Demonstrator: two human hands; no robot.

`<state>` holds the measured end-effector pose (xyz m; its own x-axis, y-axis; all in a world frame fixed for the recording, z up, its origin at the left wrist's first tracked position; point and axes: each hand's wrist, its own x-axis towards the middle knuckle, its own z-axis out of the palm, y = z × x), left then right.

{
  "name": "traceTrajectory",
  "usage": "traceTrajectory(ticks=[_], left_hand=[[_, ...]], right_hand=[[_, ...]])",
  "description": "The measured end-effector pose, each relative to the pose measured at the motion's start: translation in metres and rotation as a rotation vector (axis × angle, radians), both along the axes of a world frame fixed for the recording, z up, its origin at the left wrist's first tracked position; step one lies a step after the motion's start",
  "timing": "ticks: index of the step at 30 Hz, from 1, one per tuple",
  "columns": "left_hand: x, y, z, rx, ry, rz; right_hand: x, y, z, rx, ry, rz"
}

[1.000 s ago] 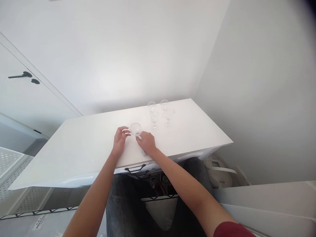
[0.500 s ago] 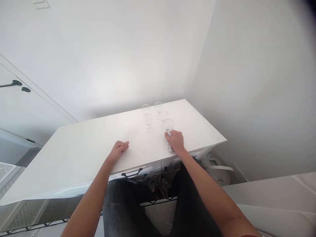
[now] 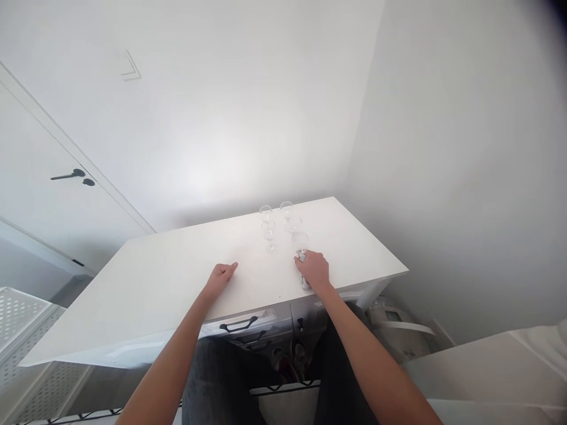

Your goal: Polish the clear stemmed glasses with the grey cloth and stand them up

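Observation:
My left hand (image 3: 220, 280) rests on the white tabletop (image 3: 177, 265), its fingers curled in and the thumb pointing right. No object shows in it. Near the front edge, my right hand (image 3: 314, 269) is closed around a small whitish object (image 3: 305, 283), mostly covered by the fingers; its kind is unclear. Just beyond that hand stands a clear stemmed glass (image 3: 300, 240), with its lower part hidden. More clear stemmed glasses stand upright behind: one (image 3: 294, 225) close by, one (image 3: 286, 210) at the back right, one (image 3: 266, 213) at the back left and one (image 3: 269, 232) nearer on the left.
White walls (image 3: 248, 118) meet in a corner behind the table. Drawers with a black handle (image 3: 239, 324) lie under its front edge, above my knees. A door with a black handle (image 3: 73, 174) is at left, and a whitish rounded appliance (image 3: 401, 336) sits on the floor at right.
The view has tilted and shifted, so the table appears lower. Both hands stay at about the same places on the table, the right one still around the whitish object.

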<state>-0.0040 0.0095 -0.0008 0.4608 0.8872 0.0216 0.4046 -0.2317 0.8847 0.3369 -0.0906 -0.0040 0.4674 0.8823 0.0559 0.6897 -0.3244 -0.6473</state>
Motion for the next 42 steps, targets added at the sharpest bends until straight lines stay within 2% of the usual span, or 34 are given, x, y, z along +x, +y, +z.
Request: traceTrajectory(ticks=[3, 8, 11, 13, 17, 24, 32, 42], left_hand=[[0.003, -0.001, 0.002, 0.05, 0.044, 0.083], [0.001, 0.006, -0.001, 0.147, 0.115, 0.181], [0.005, 0.011, -0.004, 0.251, 0.218, 0.235], [0.013, 0.012, -0.008, 0.33, 0.322, 0.274], [0.031, 0.012, -0.016, 0.373, 0.584, 0.289], [0.034, 0.001, -0.015, 0.333, 0.848, 0.167], [0.033, -0.021, -0.012, 0.345, 0.924, 0.137], [0.033, -0.025, -0.009, 0.347, 0.92, 0.136]], right_hand=[[0.021, -0.009, -0.004, 0.042, 0.085, 0.078], [0.095, -0.034, -0.013, 0.135, 0.175, 0.155], [0.133, -0.035, -0.013, 0.127, 0.08, 0.047], [0.144, -0.028, -0.01, 0.102, 0.013, -0.022], [0.137, -0.012, -0.008, 0.04, -0.158, -0.111], [0.129, -0.011, -0.014, -0.133, -0.272, -0.063], [0.131, -0.02, -0.007, -0.195, -0.317, 0.021], [0.129, -0.029, -0.004, -0.184, -0.331, 0.071]])
